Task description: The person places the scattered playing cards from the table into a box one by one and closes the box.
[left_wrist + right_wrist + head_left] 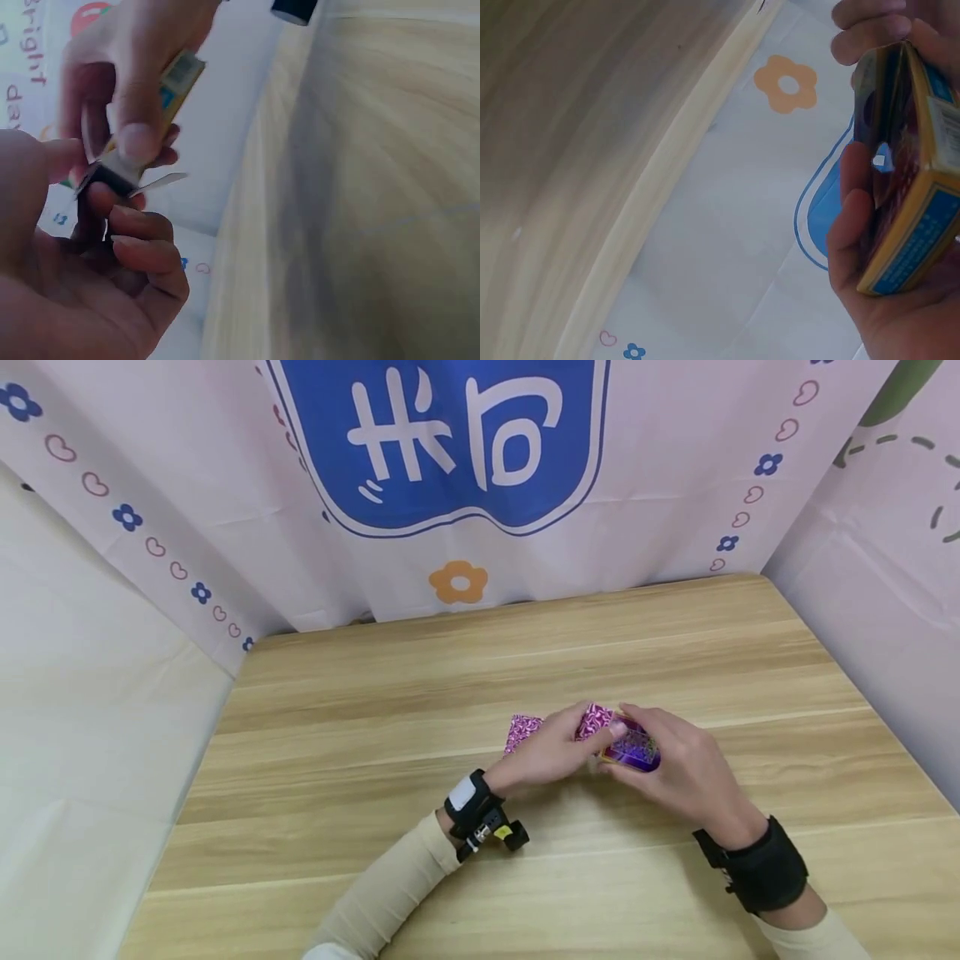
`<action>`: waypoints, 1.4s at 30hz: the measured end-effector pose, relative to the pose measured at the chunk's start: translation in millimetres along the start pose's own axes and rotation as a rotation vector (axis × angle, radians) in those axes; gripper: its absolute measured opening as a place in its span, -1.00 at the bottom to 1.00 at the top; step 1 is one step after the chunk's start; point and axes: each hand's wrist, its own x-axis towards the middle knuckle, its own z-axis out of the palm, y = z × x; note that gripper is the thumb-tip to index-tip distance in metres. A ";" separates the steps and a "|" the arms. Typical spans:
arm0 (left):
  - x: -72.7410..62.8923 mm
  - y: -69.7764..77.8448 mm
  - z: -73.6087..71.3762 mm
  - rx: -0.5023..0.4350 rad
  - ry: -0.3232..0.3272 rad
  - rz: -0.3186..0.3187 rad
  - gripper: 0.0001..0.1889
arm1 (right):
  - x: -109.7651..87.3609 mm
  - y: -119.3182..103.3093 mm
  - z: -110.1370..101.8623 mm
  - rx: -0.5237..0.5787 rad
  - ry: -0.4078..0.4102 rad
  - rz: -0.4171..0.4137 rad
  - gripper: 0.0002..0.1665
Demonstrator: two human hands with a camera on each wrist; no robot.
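A small card box (632,750), purple on its face with yellow edges, is in my right hand (686,768), whose fingers and thumb wrap its sides. My left hand (551,747) works at the box's far end, thumb over the edge and fingers curled below it. In the left wrist view that end stands open, with a pale flap (161,182) sticking out. Blue panels and a barcode show on the box (911,236) in the right wrist view. A pink-and-white patterned piece (596,718) shows at the box end. Another patterned piece (521,729) is partly hidden behind my left hand.
The wood-grain table (360,710) extends all around the hands. A printed cloth (465,552) hangs along its back edge, with more pale cloth at both sides. Black straps with small devices (476,806) sit on both wrists.
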 end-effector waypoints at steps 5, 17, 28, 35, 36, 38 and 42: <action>0.7 2.1 -18.9 -0.107 0.091 0.069 -0.65 | 0.9 1.1 -2.8 -0.039 0.023 0.076 0.09; 4.8 -6.1 -21.8 -0.071 -0.003 0.040 -0.84 | 0.4 -1.7 -3.9 -0.014 0.004 0.058 0.10; 7.1 -8.6 -15.7 -0.104 -0.045 0.021 -0.82 | 0.8 -3.8 -1.9 0.002 0.003 0.039 0.08; 11.8 -17.3 -38.7 0.315 0.018 0.076 -0.56 | 2.0 -2.5 -3.0 -0.006 0.024 0.035 0.07; 11.7 -20.6 -44.0 0.406 0.040 0.071 -0.53 | 2.0 -2.5 -3.1 -0.005 0.025 0.039 0.07; 10.4 -27.6 -54.9 0.562 0.063 0.038 -0.50 | 1.6 -2.6 -3.2 -0.005 0.021 0.046 0.07; 2.8 -40.3 -74.3 0.711 -0.003 -0.095 -0.29 | 0.4 -2.4 -2.7 0.004 0.003 0.059 0.07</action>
